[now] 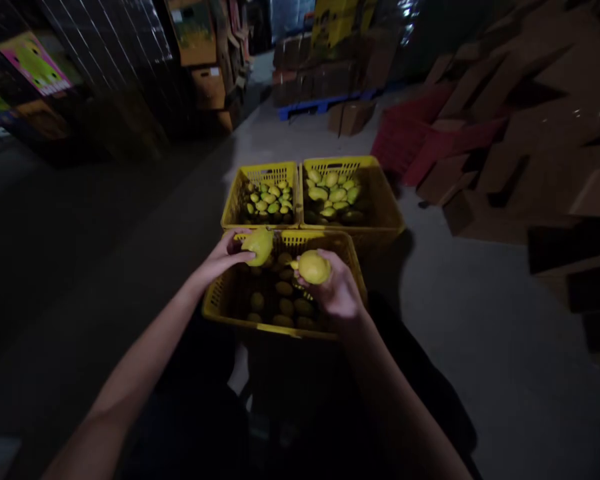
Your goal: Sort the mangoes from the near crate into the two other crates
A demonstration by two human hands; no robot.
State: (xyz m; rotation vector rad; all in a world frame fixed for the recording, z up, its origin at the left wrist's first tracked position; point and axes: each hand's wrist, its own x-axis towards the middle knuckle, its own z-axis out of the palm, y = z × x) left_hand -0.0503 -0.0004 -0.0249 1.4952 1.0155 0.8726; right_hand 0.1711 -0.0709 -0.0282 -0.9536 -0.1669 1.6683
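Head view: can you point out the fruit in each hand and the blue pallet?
Yellow-green fruit point(259, 247) in left hand point(223, 255): head view, middle of its visible side.
Yellow fruit point(314, 267) in right hand point(342, 292): head view, middle of its rounded body.
Blue pallet point(323, 106): head view, front edge.

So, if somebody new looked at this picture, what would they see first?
Probably the yellow-green fruit in the left hand and the yellow fruit in the right hand, both held over the front crate. Then perhaps the back left crate and the back right crate, both yellow with fruit inside, side by side just beyond it.
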